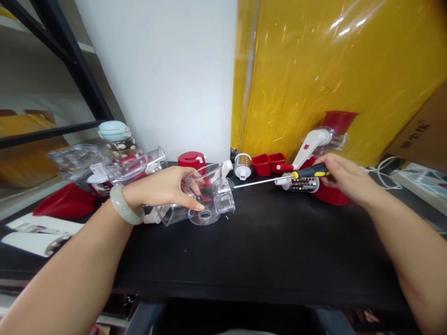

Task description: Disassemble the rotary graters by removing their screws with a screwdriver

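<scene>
My left hand (186,188), with a pale bangle at the wrist, grips a clear plastic grater housing (206,216) on the black table. In my right hand (338,174) is a screwdriver (310,172) with a yellow and black handle. Its long metal shaft points left, and the tip meets the right side of the clear housing; whether it sits in a screw is too small to tell. Behind the screwdriver's handle lies a metal grater drum (303,184). Small light bits (226,217) lie on the table just right of the housing.
An assembled red and white rotary grater (312,144) stands at the right. Red cups (268,163) and another drum (243,166) line the back. More clear housings (136,170), a red part (66,202) and a light-blue-lidded bottle (114,132) crowd the left. The black table's (261,265) front edge is near me.
</scene>
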Demonstrator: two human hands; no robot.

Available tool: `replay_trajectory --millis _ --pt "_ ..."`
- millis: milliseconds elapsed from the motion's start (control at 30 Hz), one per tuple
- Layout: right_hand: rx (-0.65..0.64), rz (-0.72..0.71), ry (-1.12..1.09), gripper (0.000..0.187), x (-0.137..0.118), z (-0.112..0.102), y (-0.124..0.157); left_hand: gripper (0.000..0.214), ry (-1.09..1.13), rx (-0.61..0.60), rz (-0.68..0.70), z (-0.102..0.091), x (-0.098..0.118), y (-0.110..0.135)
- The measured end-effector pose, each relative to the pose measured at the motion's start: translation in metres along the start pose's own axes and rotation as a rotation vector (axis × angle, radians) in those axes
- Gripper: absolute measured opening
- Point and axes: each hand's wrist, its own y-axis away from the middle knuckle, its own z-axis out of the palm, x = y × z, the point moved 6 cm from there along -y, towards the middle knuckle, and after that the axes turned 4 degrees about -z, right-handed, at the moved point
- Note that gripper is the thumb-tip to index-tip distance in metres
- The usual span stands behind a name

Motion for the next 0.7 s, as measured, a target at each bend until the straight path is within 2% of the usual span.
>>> replay_trajectory --millis 133,300,367,400,467,567,633,700 --pt "-0.011 -0.069 -0.19 0.029 -0.011 0.001 0.003 0.059 -0.004 -0.014 -0.014 0.002 0.0 0.0" --pt "-0.046 -0.072 -0.445 0.036 -0.02 0.01 0.005 0.058 0.011 -0.013 -0.03 0.004 0.001 0.0" --pt "0.006 -0.07 -0.517 0.032 -0.018 0.011 0.003 0.059 0.007 -0.013 -0.038 0.005 0.002 0.0" --pt "0.055 -0.06 -0.508 0.033 -0.015 0.011 0.001 0.058 0.001 -0.009 -0.039 0.005 0.002 0.0" --pt "0.128 -0.02 -0.38 0.047 -0.008 0.009 0.0 0.057 -0.011 0.0 -0.036 0.004 0.003 0.0" --pt "0.124 0.019 0.013 0.063 -0.004 0.006 0.001 0.056 -0.022 -0.003 -0.041 0.004 0.003 0.0" --pt "0.123 -0.023 0.204 0.064 -0.008 0.002 0.002 0.055 -0.018 -0.003 -0.046 0.004 0.003 0.0" --pt "0.119 -0.078 0.169 0.057 -0.013 -0.001 0.003 0.055 -0.014 -0.003 -0.048 0.004 0.003 0.0"
